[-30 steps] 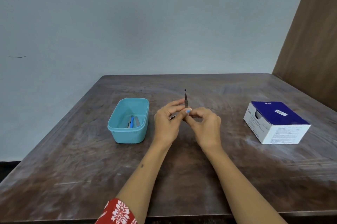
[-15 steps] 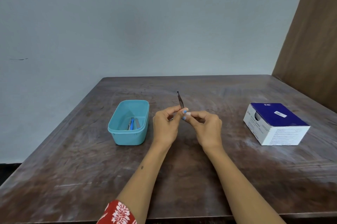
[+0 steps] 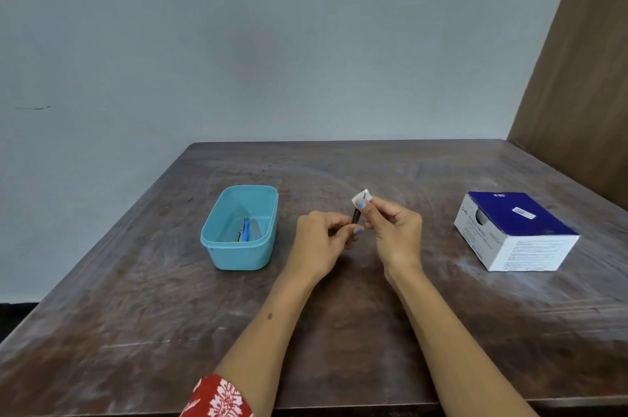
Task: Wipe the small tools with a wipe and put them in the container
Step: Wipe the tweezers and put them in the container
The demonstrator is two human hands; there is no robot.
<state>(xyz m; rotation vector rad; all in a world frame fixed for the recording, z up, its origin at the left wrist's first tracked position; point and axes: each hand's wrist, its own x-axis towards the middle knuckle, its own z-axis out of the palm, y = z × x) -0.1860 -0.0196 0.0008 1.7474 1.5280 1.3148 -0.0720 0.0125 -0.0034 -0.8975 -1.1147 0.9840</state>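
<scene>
My left hand grips the lower end of a thin dark metal tool, which leans up and to the right. A small white wipe is folded round the tool's upper tip, pinched there by the thumb and fingers of my right hand. To the left stands the turquoise plastic container, with several small tools lying in it, one of them blue. Both hands hover over the middle of the brown wooden table.
A white and dark blue box of wipes stands on the right side of the table. A grey wall runs behind, and a brown wooden panel rises at the far right.
The tool's bare tip stuck up above the hands before. My right hand has slid the wipe up along the tool to its tip, and the tool now leans to the right.
</scene>
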